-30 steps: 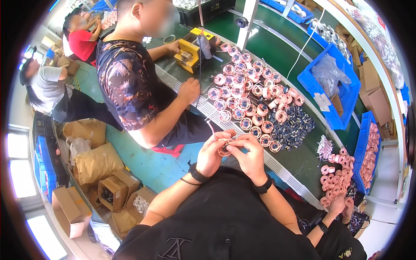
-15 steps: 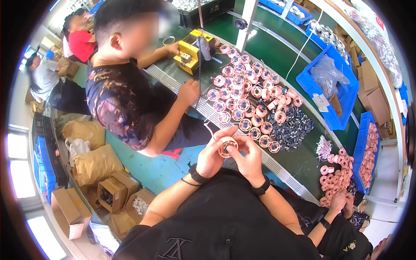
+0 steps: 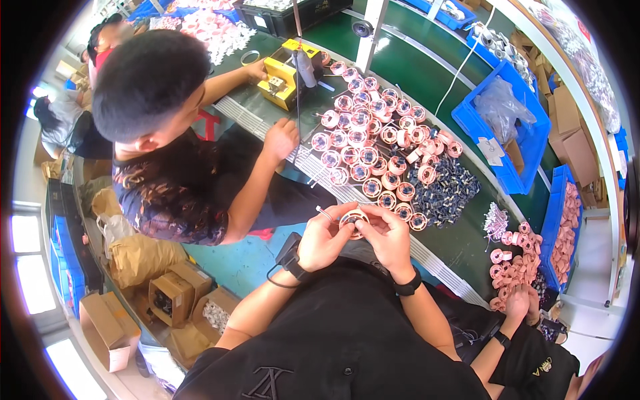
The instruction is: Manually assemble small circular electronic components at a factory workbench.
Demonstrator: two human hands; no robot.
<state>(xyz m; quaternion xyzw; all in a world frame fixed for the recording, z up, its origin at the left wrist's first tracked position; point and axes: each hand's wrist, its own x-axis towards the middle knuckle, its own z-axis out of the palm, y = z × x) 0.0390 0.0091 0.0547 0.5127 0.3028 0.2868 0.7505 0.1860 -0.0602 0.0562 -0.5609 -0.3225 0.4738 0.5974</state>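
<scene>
Before my chest, a pink ring-shaped housing (image 3: 345,217) with a dark part inside is held between my two hands. My left hand (image 3: 320,241) is closed on its left side, and a thin pale wire end sticks up by the fingers. From the other side my right hand (image 3: 388,241) grips it, both thumbs pressed toward the ring's middle. Just beyond my fingers, many similar pink housings (image 3: 360,138) with dark inserts cover the green bench. Beside them lies a heap of small dark blue parts (image 3: 448,193).
At left a co-worker (image 3: 180,180) sits by a yellow fixture (image 3: 283,73). Another person's hands (image 3: 521,303) touch a pile of pink pieces (image 3: 517,270) at right. Blue bins (image 3: 517,180) stand along the far side. Cardboard boxes (image 3: 170,298) are at lower left.
My right thumb has shifted, and both thumbs now press at the ring; my hands have moved slightly right. The left co-worker has bent the head down toward the bench.
</scene>
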